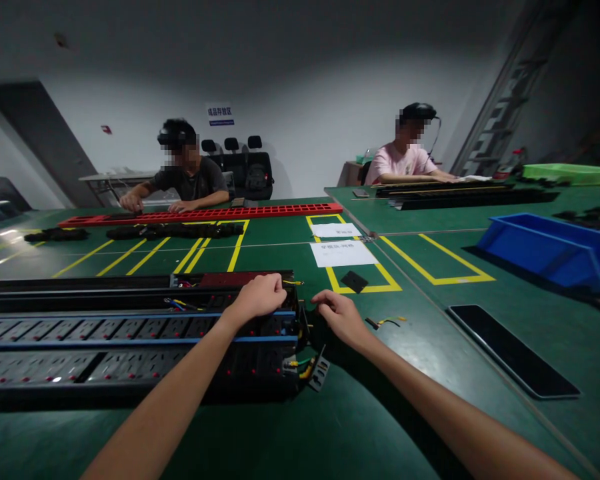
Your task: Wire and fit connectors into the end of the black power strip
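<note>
Long black socket strips [130,327] with red dots and blue edges lie side by side at the left and centre. On the far strips near their right end rests my left hand [260,295], its fingers curled down; what they hold, if anything, is hidden. My right hand [337,313] is just off the strips' right end, fingers bent together beside dark parts too small to name. Below it, a grey metal end plate [320,372] hangs near green and yellow wires [304,365]. A short wire piece [385,323] lies to the right.
A phone [513,350] and a blue bin [550,250] are at the right. White paper sheets [343,254] and a small black plate [355,281] lie ahead. Beyond are a red rack [205,215], dark bundles [175,231], a green tray [570,175] and two seated people.
</note>
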Demonstrator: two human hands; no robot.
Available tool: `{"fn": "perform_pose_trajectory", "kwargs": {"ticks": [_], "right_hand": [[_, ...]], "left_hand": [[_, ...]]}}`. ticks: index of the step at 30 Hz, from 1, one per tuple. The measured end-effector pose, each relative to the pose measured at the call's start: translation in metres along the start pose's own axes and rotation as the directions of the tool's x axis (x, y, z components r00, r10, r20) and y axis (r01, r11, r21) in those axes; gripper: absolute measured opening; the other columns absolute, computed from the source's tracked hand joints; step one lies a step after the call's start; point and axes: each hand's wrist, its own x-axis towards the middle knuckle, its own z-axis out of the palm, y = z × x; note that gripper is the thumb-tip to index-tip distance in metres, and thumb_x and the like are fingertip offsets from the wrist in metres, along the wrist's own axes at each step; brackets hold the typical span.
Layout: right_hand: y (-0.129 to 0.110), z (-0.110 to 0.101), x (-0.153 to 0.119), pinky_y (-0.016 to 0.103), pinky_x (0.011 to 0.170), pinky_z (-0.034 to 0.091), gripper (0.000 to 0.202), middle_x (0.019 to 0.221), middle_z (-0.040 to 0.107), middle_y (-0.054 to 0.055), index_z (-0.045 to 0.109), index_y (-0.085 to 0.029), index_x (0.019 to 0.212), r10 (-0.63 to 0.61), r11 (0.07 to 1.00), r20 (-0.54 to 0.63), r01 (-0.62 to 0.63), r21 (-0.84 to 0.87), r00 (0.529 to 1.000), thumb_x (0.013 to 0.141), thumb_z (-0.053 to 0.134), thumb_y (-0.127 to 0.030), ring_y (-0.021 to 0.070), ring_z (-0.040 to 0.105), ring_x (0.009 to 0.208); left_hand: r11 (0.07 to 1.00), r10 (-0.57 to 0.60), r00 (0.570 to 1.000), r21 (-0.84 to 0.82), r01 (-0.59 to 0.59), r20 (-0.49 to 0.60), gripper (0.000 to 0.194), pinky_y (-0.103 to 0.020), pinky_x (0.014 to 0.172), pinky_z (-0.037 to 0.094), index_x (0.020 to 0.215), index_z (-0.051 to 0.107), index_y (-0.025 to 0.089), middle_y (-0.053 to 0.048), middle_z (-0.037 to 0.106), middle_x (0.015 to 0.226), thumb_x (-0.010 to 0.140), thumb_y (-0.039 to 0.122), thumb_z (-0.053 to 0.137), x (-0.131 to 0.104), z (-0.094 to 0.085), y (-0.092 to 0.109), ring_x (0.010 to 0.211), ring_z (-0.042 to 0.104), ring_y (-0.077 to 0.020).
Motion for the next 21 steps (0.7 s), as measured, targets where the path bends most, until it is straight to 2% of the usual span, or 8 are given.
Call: {"fn": "perform_pose_trajectory", "kwargs": {"ticks": [9, 21], "right_hand": [[0.0028, 0.0012, 0.0011, 0.030, 0.070, 0.045, 0.025, 0.078, 0.070, 0.003, 0.069, -0.019, 0.085, -0.046, 0.998, 0.007, 0.046, -0.043, 0.999, 0.077, 0.046, -0.021, 0.0195, 0.063, 0.073], [0.0046, 0.0024, 0.0011, 0.028, 0.070, 0.045, 0.024, 0.080, 0.073, 0.003, 0.070, -0.019, 0.084, -0.072, 0.995, 0.031, 0.075, -0.073, 0.997, 0.078, 0.047, -0.016, 0.0187, 0.065, 0.075]], "left_hand": [[0.997, 0.007, 1.000, 0.078, -0.006, -0.014, 0.010, -0.029, 0.059, 0.036, 0.074, 0.054, 0.023, -0.004, 0.071, 0.079, 0.082, 0.029, 0.051, 0.0005, 0.0000, 0.0017, 0.070, 0.062, -0.0208], [0.997, 0.014, 1.000, 0.078, -0.015, 0.003, 0.008, -0.030, 0.063, 0.038, 0.076, 0.054, 0.022, -0.005, 0.070, 0.081, 0.081, 0.027, 0.050, -0.0021, -0.0050, 0.0044, 0.073, 0.062, -0.0207]]}}
